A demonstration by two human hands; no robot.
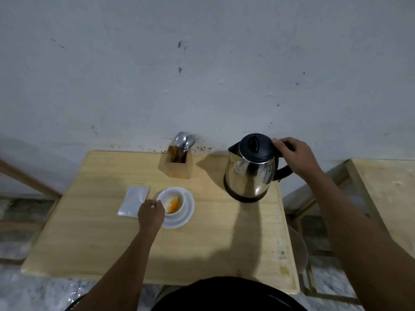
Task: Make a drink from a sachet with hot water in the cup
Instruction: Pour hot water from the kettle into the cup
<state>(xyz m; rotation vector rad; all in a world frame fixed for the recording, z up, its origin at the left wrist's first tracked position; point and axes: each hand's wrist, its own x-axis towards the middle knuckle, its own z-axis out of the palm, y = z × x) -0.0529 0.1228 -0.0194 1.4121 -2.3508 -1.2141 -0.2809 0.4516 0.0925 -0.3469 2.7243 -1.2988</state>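
Observation:
A white cup [174, 199] stands on a white saucer [187, 212] near the middle of the wooden table [101, 232]. Orange powder lies inside the cup. My left hand [151, 215] rests at the cup's left rim, fingers pinched on the cup's edge or handle. A silver sachet [134, 199] lies flat just left of the cup, partly under my hand. At the table's back right stands a steel kettle [250, 171] with a black lid. My right hand [295, 154] is closed around its black handle.
A wooden holder [177, 163] with spoons and forks stands at the back against the wall. A second wooden table [386, 198] is on the right, with a gap and a stool frame between.

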